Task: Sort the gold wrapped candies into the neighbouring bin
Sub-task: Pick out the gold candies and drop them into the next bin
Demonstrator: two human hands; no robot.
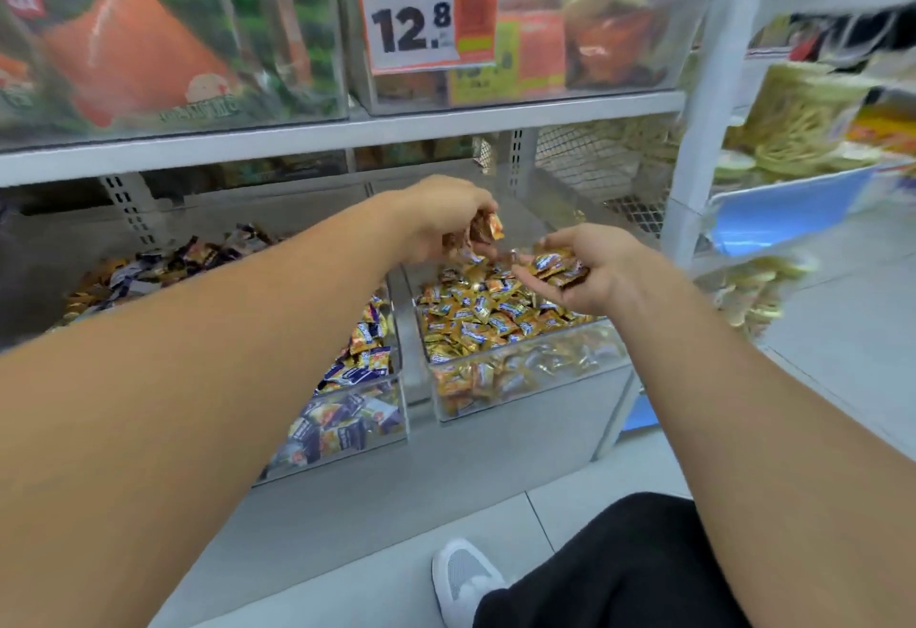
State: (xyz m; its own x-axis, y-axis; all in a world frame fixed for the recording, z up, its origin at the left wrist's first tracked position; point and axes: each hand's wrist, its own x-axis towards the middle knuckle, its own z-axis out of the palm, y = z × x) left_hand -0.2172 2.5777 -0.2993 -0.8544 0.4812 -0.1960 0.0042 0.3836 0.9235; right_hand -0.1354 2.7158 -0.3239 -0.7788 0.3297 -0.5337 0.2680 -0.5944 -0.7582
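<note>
Shop shelf (347,132), clear candy bins (525,379), grey tiled floor (842,379)

Head cam, looks fwd-down, near shelf bins (520,379)

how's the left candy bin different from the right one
The left bin holds a mix of dark blue and gold wrappers; the right bin holds nearly all gold ones. The left bin is partly hidden by the forearm; the right bin shows fully, with both hands above it. Both are clear bins side by side on the bottom shelf.
</note>
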